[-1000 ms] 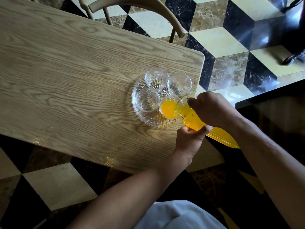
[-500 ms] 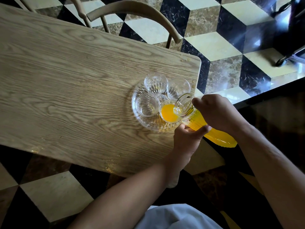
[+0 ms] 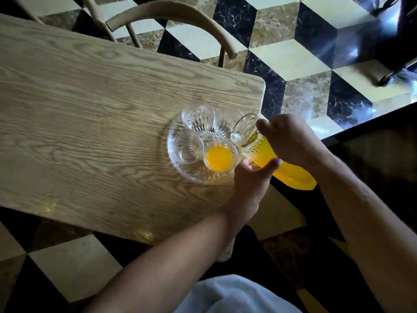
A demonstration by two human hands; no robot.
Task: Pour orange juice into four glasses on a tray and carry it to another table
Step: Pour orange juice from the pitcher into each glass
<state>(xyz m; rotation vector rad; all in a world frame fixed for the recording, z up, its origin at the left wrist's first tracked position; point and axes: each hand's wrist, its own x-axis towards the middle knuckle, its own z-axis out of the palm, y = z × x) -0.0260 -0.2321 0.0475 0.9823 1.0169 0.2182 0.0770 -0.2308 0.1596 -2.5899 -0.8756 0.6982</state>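
Head view, only one: glass tray (image 3: 180, 175) sits near the right end of the wooden table (image 3: 90, 109), four glasses on it, touching or nearly so. Near-right glass (image 3: 220, 158) holds orange juice, looks about full. Near-left glass (image 3: 186, 147), far-left glass (image 3: 198, 117) and far-right glass (image 3: 225, 125) are empty. So one of four poured, three left, by my judgement.

My right hand (image 3: 291, 141) grips the ribbed glass pitcher (image 3: 270, 159) at its neck, fingers curled round it; pitcher lies tilted, mouth over the far-right glass, juice pooled toward the base, no stream visible. My left hand (image 3: 250, 179) supports the pitcher from below, thumb wrapped up on its side, fingers mostly hidden under it, so I cannot tell exactly how they lie.

Next pour looks aimed at the far-right glass. Carrying the tray to another table not started; that table is not identifiable. Chair (image 3: 171, 16) stands behind the table.
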